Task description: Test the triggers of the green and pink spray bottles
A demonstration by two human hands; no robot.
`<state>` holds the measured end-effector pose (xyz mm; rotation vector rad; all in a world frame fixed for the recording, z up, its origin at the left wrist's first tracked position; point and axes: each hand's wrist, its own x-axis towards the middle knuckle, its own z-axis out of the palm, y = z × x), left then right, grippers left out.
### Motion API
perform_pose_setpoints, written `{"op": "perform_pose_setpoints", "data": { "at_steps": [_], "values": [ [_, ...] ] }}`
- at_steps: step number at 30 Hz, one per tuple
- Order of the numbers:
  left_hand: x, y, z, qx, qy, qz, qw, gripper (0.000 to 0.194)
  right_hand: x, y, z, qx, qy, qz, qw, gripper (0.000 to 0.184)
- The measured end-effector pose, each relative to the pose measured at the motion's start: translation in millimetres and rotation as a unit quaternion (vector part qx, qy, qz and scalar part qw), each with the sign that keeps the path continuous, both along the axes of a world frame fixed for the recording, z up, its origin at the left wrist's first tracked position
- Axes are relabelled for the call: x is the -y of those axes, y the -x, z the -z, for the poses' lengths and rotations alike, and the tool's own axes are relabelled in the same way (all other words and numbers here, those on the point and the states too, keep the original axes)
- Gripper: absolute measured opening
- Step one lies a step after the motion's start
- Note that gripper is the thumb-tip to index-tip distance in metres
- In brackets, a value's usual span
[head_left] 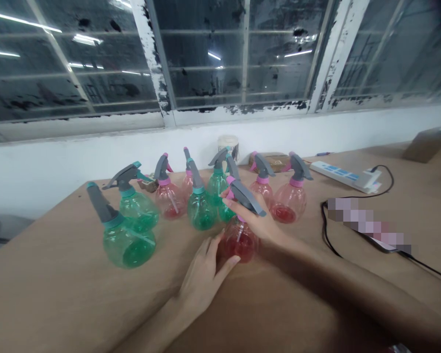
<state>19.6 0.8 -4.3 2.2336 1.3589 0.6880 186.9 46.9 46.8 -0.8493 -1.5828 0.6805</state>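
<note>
A pink spray bottle point(241, 242) with red liquid and a grey trigger head stands in front of me on the table. My right hand point(260, 220) is closed round its neck, just under the trigger head, from the right. Low on the left side, my left hand point(204, 274) cups the round body, its thumb across the front and its fingers behind. Just behind it are a green spray bottle point(202, 211) and, partly hidden by the right hand, another green bottle point(226, 214). A pink spray bottle point(289, 202) stands to the right.
Two green spray bottles point(129, 245) stand at the left, with several more pink and green ones along the back. A white power strip point(345, 176), a black cable point(324, 225) and a blurred-out phone-like object point(369, 223) lie at right. A white cup point(228, 143) stands by the wall.
</note>
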Motion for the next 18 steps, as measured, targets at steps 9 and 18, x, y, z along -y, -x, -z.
{"op": "perform_pose_setpoints", "data": {
  "at_steps": [9,18],
  "values": [
    [0.6,0.0,-1.8,0.006,0.003,0.001,1.0,0.046,-0.1,0.3,-0.2,0.001,-0.002,0.0,1.0,0.017],
    [0.3,-0.2,-2.9,0.008,-0.002,0.005,1.0,0.044,1.2,0.3,-3.3,0.022,-0.004,0.022,1.0,0.016]
  ]
}}
